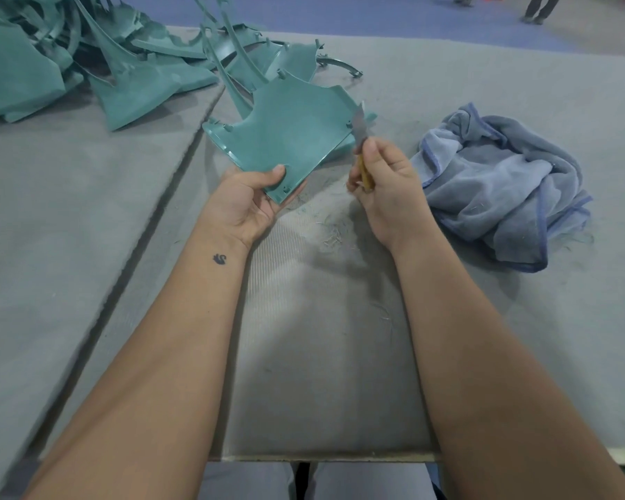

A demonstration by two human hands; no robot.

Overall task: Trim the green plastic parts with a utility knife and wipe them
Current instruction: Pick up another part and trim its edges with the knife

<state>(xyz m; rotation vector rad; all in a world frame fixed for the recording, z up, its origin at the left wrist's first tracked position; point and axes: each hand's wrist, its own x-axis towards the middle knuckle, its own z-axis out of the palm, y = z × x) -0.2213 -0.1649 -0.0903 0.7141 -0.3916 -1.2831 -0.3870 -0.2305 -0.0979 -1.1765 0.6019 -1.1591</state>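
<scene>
The flat moulded plastic part (289, 128) is teal green; the crumpled towel (498, 185) pale blue (darker blue hem); the knife handle (365, 175) yellow; the table (448, 319) felt grey.

Grey felt worktop (448, 84) ran under everything, a seam (152, 218) cutting across it; beyond my side, blue floor (340, 12), somebody's legs (542, 7) standing there.

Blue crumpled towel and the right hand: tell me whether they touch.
Apart. In the head view, grey mat shows between the blue crumpled towel and the right hand, which holds the yellow-handled utility knife.
</scene>
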